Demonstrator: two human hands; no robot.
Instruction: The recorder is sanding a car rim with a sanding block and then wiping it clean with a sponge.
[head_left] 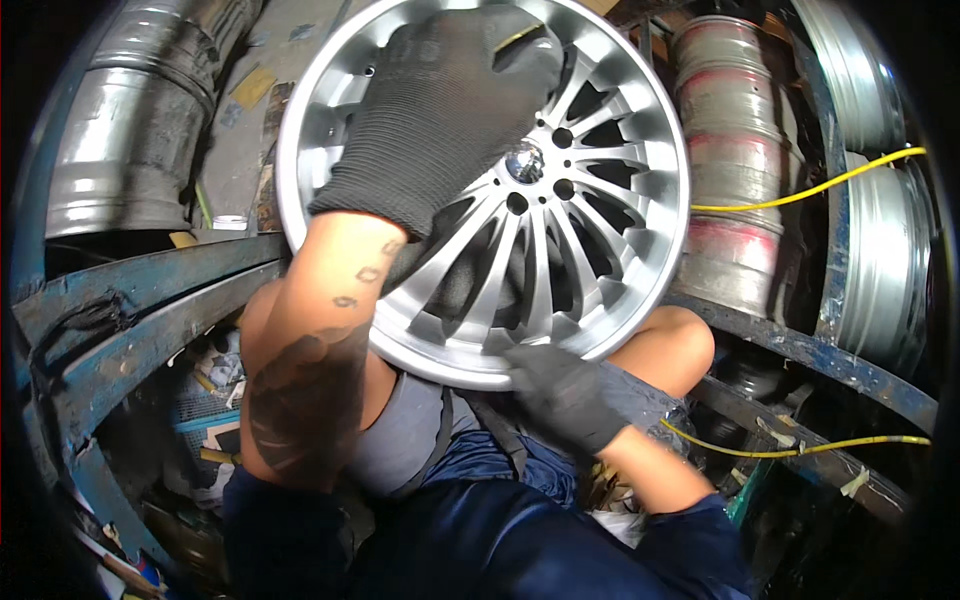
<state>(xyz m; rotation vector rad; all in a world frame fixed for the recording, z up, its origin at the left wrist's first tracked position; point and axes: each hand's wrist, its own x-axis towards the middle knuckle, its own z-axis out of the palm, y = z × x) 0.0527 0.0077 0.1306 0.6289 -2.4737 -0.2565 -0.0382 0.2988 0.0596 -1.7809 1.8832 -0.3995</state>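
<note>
A silver multi-spoke alloy wheel (655, 200) rests tilted over my lap, its face toward me and a shiny cap (525, 161) at the hub. My left hand (450, 100), in a dark ribbed glove, reaches across the wheel's upper left spokes. A thin dark piece with a yellowish edge (519, 38) shows between its thumb and fingers; its kind is unclear. At the wheel's near lip is my right hand (565, 395), gloved too, with its fingers curled over the edge and slightly blurred. Through the spokes, part of my lap shows dimly.
Bare metal wheels (125, 150) are stacked at left; red-marked ones (733, 150) and shiny ones (885, 260) stand at right. Worn blue metal frame bars (150, 290) flank me. A yellow hose (820, 187) hangs at right. Below left lies a blue crate (205, 410) with scraps.
</note>
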